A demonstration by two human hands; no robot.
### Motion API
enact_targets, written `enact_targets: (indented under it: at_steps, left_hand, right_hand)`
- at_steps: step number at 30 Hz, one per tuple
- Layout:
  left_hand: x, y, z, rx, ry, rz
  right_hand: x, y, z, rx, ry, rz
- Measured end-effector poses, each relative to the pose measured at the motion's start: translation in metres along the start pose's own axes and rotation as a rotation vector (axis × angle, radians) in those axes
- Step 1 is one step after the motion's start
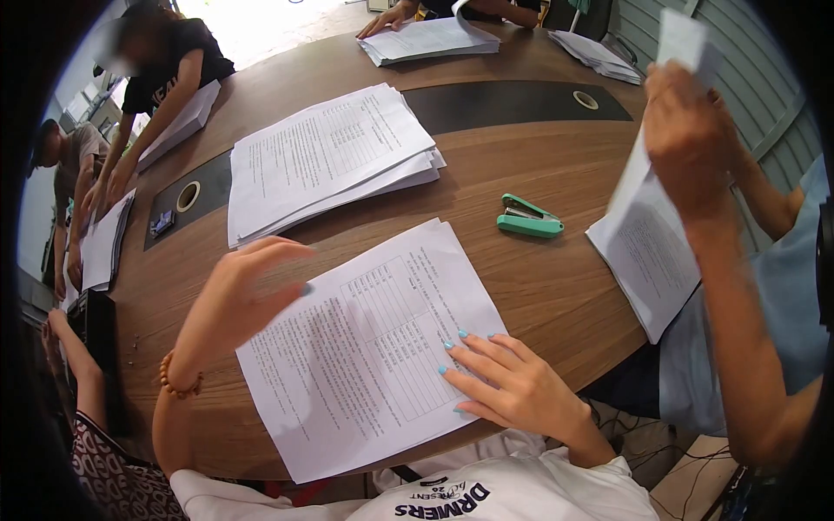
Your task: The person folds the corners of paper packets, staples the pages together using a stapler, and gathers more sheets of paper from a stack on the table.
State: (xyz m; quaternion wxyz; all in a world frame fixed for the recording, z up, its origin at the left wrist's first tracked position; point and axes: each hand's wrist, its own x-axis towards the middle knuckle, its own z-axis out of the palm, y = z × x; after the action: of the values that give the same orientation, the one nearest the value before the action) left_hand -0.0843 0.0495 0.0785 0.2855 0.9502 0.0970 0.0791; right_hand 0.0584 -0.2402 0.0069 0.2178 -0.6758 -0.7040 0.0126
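Observation:
Several printed sheets [347, 365] with tables and text lie in front of me at the table edge, slightly fanned at the top. Flat on their right side rests my right hand [521, 386], fingers spread and holding nothing. My left hand [248, 282], with a beaded bracelet at the wrist, hovers over the sheets' upper left edge. Its fingers are curved and apart from the thumb, with nothing between them. Beyond it sits a thick, uneven stack of printed paper [326, 156]. A green stapler [531, 217] lies to the right of that stack.
On my right, a person's hands [691, 139] lift papers above another printed pile [647, 260]. Across the brown table [504, 165], other people handle paper stacks [426, 42]. A small blue object [162, 222] lies near a round cable hole [188, 196] at left.

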Motion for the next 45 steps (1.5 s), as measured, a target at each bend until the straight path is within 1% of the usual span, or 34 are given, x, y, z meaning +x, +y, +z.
enact_targets:
  at_steps: [1,3,7,9,10,12,14,16,17,19,20,22,23,25,28,30,32,33,34,36,37,39,40,42,43,45]
  left_hand:
    - [0.009,0.006,0.007,0.001,-0.001,0.001]
    - [0.029,0.018,0.025,-0.066,-0.135,0.078]
    - [0.059,0.02,0.067,-0.104,-0.178,0.142]
    - [0.067,0.016,0.085,-0.136,-0.247,0.089]
    - [0.069,0.016,0.087,-0.139,-0.25,0.099]
    - [0.069,0.015,0.09,-0.188,-0.23,0.044]
    - [0.066,0.016,0.089,-0.225,-0.214,0.046]
    - [0.063,0.015,0.091,-0.264,-0.198,0.05]
    - [0.061,0.014,0.093,-0.273,-0.169,0.062]
    - [0.058,0.011,0.096,-0.288,-0.138,0.083]
    - [0.056,0.01,0.097,-0.282,-0.117,0.101]
    - [0.055,0.008,0.099,-0.281,-0.087,0.128]
    - [0.055,0.008,0.1,-0.274,-0.085,0.141]
    - [0.054,0.006,0.101,-0.265,-0.078,0.157]
    - [0.054,0.004,0.103,-0.274,-0.038,0.191]
    - [0.053,0.002,0.103,-0.293,-0.065,0.188]
    - [0.054,0.003,0.101,-0.284,-0.066,0.188]
    - [0.053,0.004,0.101,-0.278,-0.079,0.187]
    - [0.054,0.005,0.102,-0.279,-0.079,0.191]
    - [0.054,0.005,0.101,-0.282,-0.079,0.193]
    - [0.054,0.005,0.1,-0.283,-0.082,0.198]
    - [0.054,0.007,0.099,-0.278,-0.081,0.179]
    - [0.054,0.007,0.099,-0.278,-0.082,0.184]
    - [0.054,0.008,0.098,-0.286,-0.1,0.147]
    - [0.054,0.008,0.098,-0.286,-0.1,0.147]
    - [0.054,0.007,0.099,-0.301,-0.09,0.159]
  right_hand:
    - [0.0,0.0,0.0,-0.014,0.0,-0.005]
    - [-0.001,-0.002,-0.002,-0.016,0.0,0.0]
    - [-0.002,-0.003,-0.006,-0.002,0.032,0.002]
    - [-0.002,-0.003,-0.007,-0.006,0.038,0.011]
    - [-0.002,-0.003,-0.008,-0.005,0.044,0.008]
    - [-0.002,-0.002,-0.011,0.02,0.061,0.015]
    - [-0.001,0.003,-0.014,0.045,0.08,0.018]
    - [0.0,0.014,-0.02,0.013,0.181,0.021]
    - [0.001,0.02,-0.022,0.007,0.18,0.027]
    - [0.004,0.036,-0.026,-0.132,0.2,0.116]
    - [0.008,0.043,-0.027,-0.142,0.197,0.119]
    - [0.018,0.061,-0.029,-0.246,0.189,0.247]
    - [0.024,0.073,-0.029,-0.254,0.188,0.246]
    - [0.035,0.097,-0.023,-0.431,0.159,0.291]
    - [0.042,0.132,-0.002,-0.514,0.178,0.318]
    - [0.043,0.14,0.009,-0.555,0.228,0.329]
    - [0.042,0.14,0.01,-0.466,0.137,0.447]
    - [0.039,0.138,0.009,-0.469,0.185,0.44]
    - [0.037,0.136,0.009,-0.472,0.185,0.441]
    - [0.035,0.131,0.012,-0.365,0.268,0.461]
    - [0.036,0.127,0.011,-0.369,0.269,0.466]
    - [0.039,0.116,0.005,-0.052,0.387,0.527]
    - [0.04,0.112,0.001,-0.055,0.39,0.529]
    - [0.041,0.108,-0.003,0.047,0.473,0.417]
    - [0.042,0.107,-0.003,0.048,0.473,0.417]
    - [0.042,0.108,0.0,-0.027,0.57,0.319]
